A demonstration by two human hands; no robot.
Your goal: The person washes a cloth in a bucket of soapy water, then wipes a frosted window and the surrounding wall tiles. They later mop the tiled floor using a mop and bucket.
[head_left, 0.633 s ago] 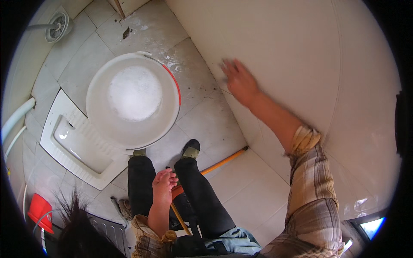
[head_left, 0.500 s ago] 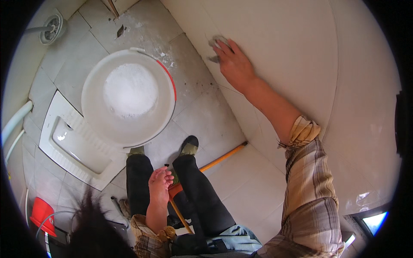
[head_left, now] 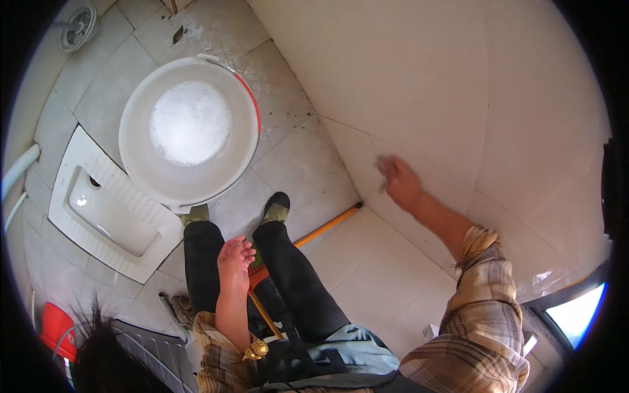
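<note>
My right hand [head_left: 403, 187] is at the tiled wall [head_left: 406, 72] on the right, arm stretched out and blurred by motion. Its fingers press a small grey cloth [head_left: 382, 166], mostly hidden and smeared. My left hand [head_left: 234, 263] hangs over my legs, palm partly up, its loosely bent fingers apart and holding nothing. A large white bucket [head_left: 229, 167] with white foam [head_left: 190, 122] inside stands on the floor ahead, beyond my feet.
A white squat toilet [head_left: 72, 157] is set in the floor left of the bucket. An orange-handled broom [head_left: 327, 226] lies behind my legs toward the wall. A red container [head_left: 56, 327] stands at lower left, and a pipe [head_left: 19, 171] runs along the left wall.
My right hand has moved along the wall toward me, with the cloth. My left hand stays over my legs. The whole view has shifted slightly.
</note>
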